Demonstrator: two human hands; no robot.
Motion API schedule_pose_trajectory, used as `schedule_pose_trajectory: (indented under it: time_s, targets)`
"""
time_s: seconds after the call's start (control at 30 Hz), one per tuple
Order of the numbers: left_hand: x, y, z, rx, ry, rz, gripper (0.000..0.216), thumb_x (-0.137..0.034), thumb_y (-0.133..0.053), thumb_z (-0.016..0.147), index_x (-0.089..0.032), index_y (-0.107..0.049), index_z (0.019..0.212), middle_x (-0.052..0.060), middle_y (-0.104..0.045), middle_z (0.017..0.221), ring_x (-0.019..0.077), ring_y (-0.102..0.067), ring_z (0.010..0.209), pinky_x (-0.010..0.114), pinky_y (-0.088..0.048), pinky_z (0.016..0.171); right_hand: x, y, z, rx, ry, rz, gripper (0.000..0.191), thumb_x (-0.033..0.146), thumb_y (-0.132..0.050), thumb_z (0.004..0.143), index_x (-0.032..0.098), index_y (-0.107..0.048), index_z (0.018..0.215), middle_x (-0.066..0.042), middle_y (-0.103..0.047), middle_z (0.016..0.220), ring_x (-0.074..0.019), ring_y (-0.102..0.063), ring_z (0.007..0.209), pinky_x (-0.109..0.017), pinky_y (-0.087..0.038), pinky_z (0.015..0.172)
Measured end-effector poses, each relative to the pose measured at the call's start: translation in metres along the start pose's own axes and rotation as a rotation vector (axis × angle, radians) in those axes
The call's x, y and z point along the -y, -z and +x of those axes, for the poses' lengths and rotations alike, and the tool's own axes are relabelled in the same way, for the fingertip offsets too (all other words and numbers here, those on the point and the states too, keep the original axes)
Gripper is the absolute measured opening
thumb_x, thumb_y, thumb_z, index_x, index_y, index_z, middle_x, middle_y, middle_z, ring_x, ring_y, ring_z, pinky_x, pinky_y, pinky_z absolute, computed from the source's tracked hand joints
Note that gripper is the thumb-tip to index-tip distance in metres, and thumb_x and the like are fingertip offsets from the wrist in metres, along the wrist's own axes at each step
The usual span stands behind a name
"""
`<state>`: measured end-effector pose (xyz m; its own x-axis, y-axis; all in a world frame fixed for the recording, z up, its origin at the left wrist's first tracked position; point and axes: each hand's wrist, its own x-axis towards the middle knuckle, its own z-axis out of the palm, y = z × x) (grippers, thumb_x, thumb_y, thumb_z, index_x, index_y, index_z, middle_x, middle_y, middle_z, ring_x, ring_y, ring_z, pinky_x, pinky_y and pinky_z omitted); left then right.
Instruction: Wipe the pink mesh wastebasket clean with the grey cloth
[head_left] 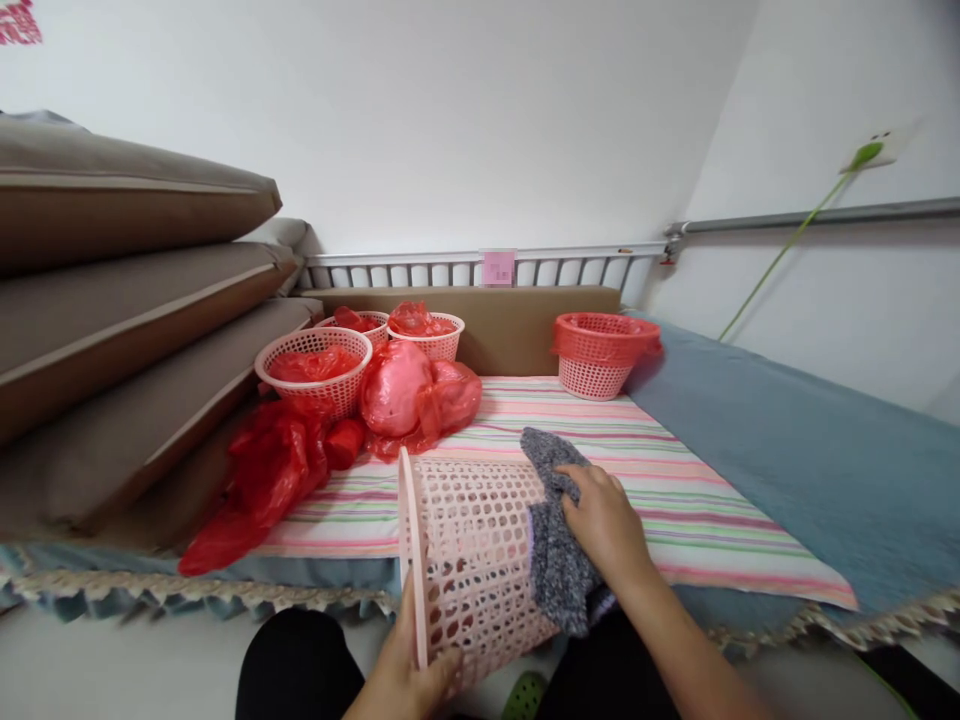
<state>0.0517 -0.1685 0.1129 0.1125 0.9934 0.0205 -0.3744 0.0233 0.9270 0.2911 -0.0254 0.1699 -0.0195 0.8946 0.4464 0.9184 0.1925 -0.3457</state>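
A pink perforated plastic basket (480, 550) lies tipped on its side over my knees, its rim toward the left. My left hand (412, 650) grips it at the rim, thumb on the outer wall. In my right hand (607, 525) is a grey cloth (566, 560), pressed against the basket near its base end. The fingertips of the right hand are partly sunk in the cloth.
Several pink baskets (352, 392) with red bags stand at the left, beside a red plastic bag (281, 480) and a bagged pink bundle (397, 390). A red-lined basket (596, 375) stands back right. Stacked cushions (127, 300) rise at left. A striped cloth (675, 470) covers the bed.
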Motion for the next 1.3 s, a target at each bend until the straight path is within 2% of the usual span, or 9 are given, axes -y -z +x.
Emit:
schedule_pose_trajectory:
  time_s: [0.13, 0.23, 0.37, 0.6, 0.73, 0.83, 1.0, 1.17, 1.3]
  targets:
    - [-0.055, -0.018, 0.013, -0.116, 0.009, -0.128, 0.083, -0.017, -0.067, 0.072, -0.022, -0.022, 0.142, 0.016, -0.051, 0.136, 0.0330, -0.054, 0.116, 0.044, -0.043, 0.097, 0.005, -0.002, -0.012, -0.020, 0.045, 0.007, 0.035, 0.009, -0.049, 0.076, 0.022, -0.060, 0.106, -0.005, -0.056, 0.097, -0.0225, -0.048, 0.095, -0.032, -0.040, 0.080]
    - [-0.074, -0.024, 0.018, -0.142, 0.042, -0.123, 0.073, -0.013, -0.064, 0.071, -0.018, -0.033, 0.137, 0.015, -0.060, 0.126, 0.0313, -0.056, 0.114, 0.043, -0.041, 0.098, 0.007, -0.004, -0.016, -0.039, 0.041, 0.035, 0.035, 0.008, -0.049, 0.076, 0.021, -0.061, 0.106, -0.006, -0.056, 0.096, -0.0230, -0.048, 0.094, -0.033, -0.040, 0.083]
    - [-0.067, -0.021, 0.015, -0.105, 0.037, -0.133, 0.072, -0.012, -0.062, 0.072, -0.018, -0.031, 0.138, 0.015, -0.061, 0.124, 0.0303, -0.056, 0.114, 0.043, -0.041, 0.098, 0.023, -0.004, -0.017, -0.032, 0.045, 0.151, 0.034, 0.008, -0.050, 0.074, 0.020, -0.062, 0.104, -0.006, -0.057, 0.096, -0.0229, -0.049, 0.095, -0.035, -0.040, 0.087]
    - [-0.055, -0.021, 0.017, -0.264, -0.005, -0.008, 0.089, -0.009, -0.064, 0.060, -0.025, -0.030, 0.140, 0.008, -0.059, 0.128, 0.0295, -0.049, 0.121, 0.040, -0.036, 0.103, 0.130, -0.004, -0.040, 0.069, 0.338, 0.522, 0.042, 0.002, -0.050, 0.068, 0.025, -0.062, 0.100, -0.003, -0.057, 0.095, -0.0195, -0.049, 0.097, -0.032, -0.041, 0.089]
    - [-0.057, -0.023, 0.012, -0.302, -0.027, 0.016, 0.089, -0.007, -0.066, 0.060, -0.023, -0.032, 0.140, 0.008, -0.057, 0.129, 0.0299, -0.045, 0.124, 0.038, -0.034, 0.105, 0.154, -0.004, -0.051, 0.141, 0.493, 0.528, 0.042, 0.004, -0.052, 0.071, 0.026, -0.059, 0.107, -0.003, -0.054, 0.098, -0.0188, -0.047, 0.098, -0.032, -0.041, 0.088]
    - [-0.057, -0.027, 0.005, -0.254, 0.004, -0.141, 0.088, -0.011, -0.069, 0.063, -0.027, -0.029, 0.141, 0.007, -0.060, 0.127, 0.0304, -0.052, 0.119, 0.039, -0.038, 0.101, 0.141, 0.008, -0.047, 0.144, 0.515, 0.496, 0.043, 0.005, -0.052, 0.072, 0.026, -0.058, 0.109, -0.004, -0.053, 0.101, -0.0183, -0.047, 0.099, -0.031, -0.041, 0.089]
    - [-0.052, -0.026, 0.005, -0.246, 0.028, -0.216, 0.089, -0.019, -0.074, 0.065, -0.026, -0.027, 0.141, 0.010, -0.061, 0.126, 0.0315, -0.056, 0.114, 0.040, -0.042, 0.098, 0.109, 0.024, -0.031, -0.012, 0.427, 0.417, 0.048, 0.002, -0.050, 0.071, 0.024, -0.057, 0.113, -0.005, -0.052, 0.106, -0.0199, -0.045, 0.104, -0.035, -0.040, 0.094]
    - [-0.025, -0.019, 0.016, -0.214, 0.045, -0.107, 0.093, -0.025, -0.073, 0.068, -0.023, -0.020, 0.144, 0.012, -0.057, 0.131, 0.0310, -0.053, 0.118, 0.040, -0.041, 0.100, 0.075, 0.004, -0.021, -0.064, 0.321, 0.308, 0.045, 0.004, -0.048, 0.072, 0.023, -0.058, 0.112, -0.006, -0.056, 0.102, -0.0211, -0.049, 0.102, -0.037, -0.042, 0.094]
    - [0.001, -0.013, 0.016, -0.133, 0.010, -0.037, 0.098, -0.031, -0.069, 0.072, -0.027, -0.006, 0.146, 0.013, -0.050, 0.137, 0.0307, -0.048, 0.123, 0.043, -0.036, 0.104, 0.016, -0.005, -0.016, -0.144, 0.171, 0.164, 0.041, 0.010, -0.048, 0.076, 0.021, -0.057, 0.114, -0.007, -0.058, 0.101, -0.0235, -0.050, 0.102, -0.040, -0.042, 0.093]
